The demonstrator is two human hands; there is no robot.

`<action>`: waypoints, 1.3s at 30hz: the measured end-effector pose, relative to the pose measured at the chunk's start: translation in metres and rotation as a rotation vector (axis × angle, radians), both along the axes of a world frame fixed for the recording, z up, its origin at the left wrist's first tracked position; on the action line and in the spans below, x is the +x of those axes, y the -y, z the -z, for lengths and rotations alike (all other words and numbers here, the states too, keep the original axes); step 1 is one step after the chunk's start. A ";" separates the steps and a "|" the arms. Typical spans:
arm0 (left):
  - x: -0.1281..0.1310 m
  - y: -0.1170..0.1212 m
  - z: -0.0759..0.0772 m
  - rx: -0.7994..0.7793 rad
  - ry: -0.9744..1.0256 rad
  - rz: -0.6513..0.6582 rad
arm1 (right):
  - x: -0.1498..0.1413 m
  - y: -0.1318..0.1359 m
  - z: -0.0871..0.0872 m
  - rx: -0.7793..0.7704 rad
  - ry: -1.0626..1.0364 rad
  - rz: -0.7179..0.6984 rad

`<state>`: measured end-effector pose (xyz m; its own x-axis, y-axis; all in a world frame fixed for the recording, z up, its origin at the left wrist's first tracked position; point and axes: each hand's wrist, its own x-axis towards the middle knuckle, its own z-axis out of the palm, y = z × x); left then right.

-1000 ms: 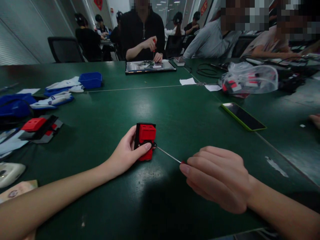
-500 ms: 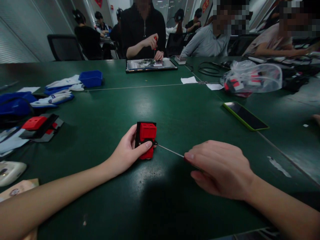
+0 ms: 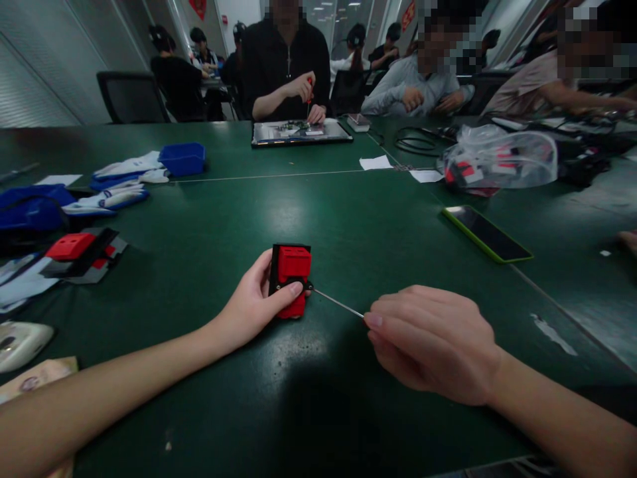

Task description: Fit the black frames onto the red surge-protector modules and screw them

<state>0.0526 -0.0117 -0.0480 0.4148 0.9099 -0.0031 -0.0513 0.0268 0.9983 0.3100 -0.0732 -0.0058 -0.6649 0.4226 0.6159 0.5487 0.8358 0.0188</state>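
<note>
Just left of the middle of the head view, my left hand [image 3: 253, 292] grips a small red and black plastic part [image 3: 294, 265], thumb pressed on its front. My right hand [image 3: 432, 342], to the right of it, is closed round a screwdriver [image 3: 338, 303]. Only the thin metal shaft shows, since my fingers hide the handle. The shaft's tip meets the black side of the part, by a small screw or lug. Both hands are above the green table [image 3: 199, 398].
A phone in a green case [image 3: 490, 234] lies to the right, with a clear plastic bag [image 3: 502, 156] behind it. At left are a similar red and black part [image 3: 79, 249], gloves [image 3: 112, 197], a blue tray [image 3: 182, 159] and a white mouse [image 3: 22, 345]. A person [image 3: 288, 60] works opposite.
My right hand has shifted slightly and turned, its fingers now closer together round the screwdriver. My left hand and the part have stayed put. Across the table, a person in grey has changed arm position.
</note>
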 end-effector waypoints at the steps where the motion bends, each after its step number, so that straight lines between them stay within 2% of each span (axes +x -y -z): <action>1: 0.000 0.000 0.000 0.000 -0.001 0.003 | 0.001 0.001 -0.001 -0.018 0.029 0.005; 4: 0.000 0.000 0.001 0.004 0.000 0.001 | 0.003 0.000 -0.003 -0.043 0.083 0.020; 7: 0.000 0.000 0.001 -0.021 0.013 -0.016 | 0.003 -0.007 -0.004 -0.004 0.102 -0.002; 13: -0.001 0.000 0.004 -0.093 0.064 -0.071 | -0.004 -0.030 -0.009 0.160 0.059 -0.220; 16: -0.001 -0.001 0.005 -0.076 0.049 -0.091 | -0.005 -0.035 -0.008 0.140 0.044 -0.186; 19: -0.002 -0.001 0.005 -0.072 0.053 -0.100 | -0.001 -0.035 0.001 0.087 0.033 -0.116; 24: -0.002 -0.002 0.006 -0.098 0.078 -0.095 | 0.002 -0.034 0.013 0.109 -0.065 -0.161; 29: -0.004 -0.002 0.007 -0.082 0.076 -0.099 | 0.001 -0.031 0.012 0.087 0.018 -0.126; 33: -0.004 -0.002 0.008 -0.077 0.075 -0.095 | 0.001 -0.030 0.012 0.190 0.010 -0.129; 39: -0.002 -0.001 0.006 -0.067 0.040 -0.104 | -0.004 -0.025 0.004 0.241 0.032 -0.184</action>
